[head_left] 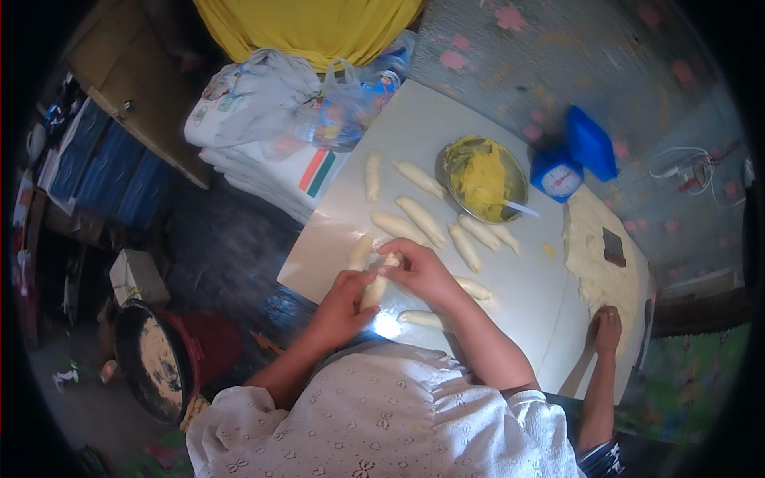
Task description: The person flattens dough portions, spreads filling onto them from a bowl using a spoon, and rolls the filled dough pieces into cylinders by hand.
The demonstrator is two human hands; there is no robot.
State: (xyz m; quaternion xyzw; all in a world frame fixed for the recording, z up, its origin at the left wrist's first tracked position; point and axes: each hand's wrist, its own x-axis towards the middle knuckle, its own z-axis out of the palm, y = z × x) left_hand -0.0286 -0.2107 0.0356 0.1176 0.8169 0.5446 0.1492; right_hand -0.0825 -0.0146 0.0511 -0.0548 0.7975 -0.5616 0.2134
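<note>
Just below the frame's centre, your left hand (344, 309) curls around a roll (376, 293) while your right hand (418, 269) pinches its upper end. Press lightly and evenly; the dough looks soft and could tear or flatten.

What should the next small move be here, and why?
Probably a gentle pinch to the upper end of the dough roll: the right hand is at that end while the left hand supports the side. The finished-looking dough rolls on the table have tapered ends. The hands partly cover this one, so I can't tell whether it's sealed.
</note>
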